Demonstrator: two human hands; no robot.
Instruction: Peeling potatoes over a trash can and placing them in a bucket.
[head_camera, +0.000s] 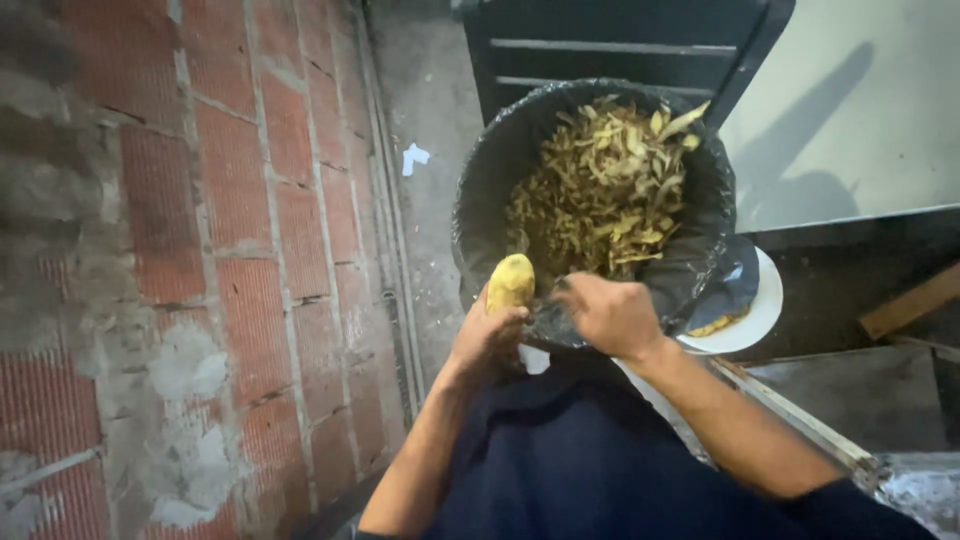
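My left hand (487, 338) grips a yellow, partly peeled potato (511, 282), held upright over the near rim of a black-lined bin (483, 180). My right hand (610, 315) is closed just to the right of the potato, fingers curled toward it; whatever tool it holds is hidden by blur and the fingers. The bin is heaped with yellow-brown peelings (607, 190).
A white plate (755, 318) with yellow pieces sits right of the bin, half under the black liner. A red brick wall (200, 260) runs along the left. A dark slatted chair (620, 50) stands behind the bin. My dark-clothed lap (570, 460) fills the foreground.
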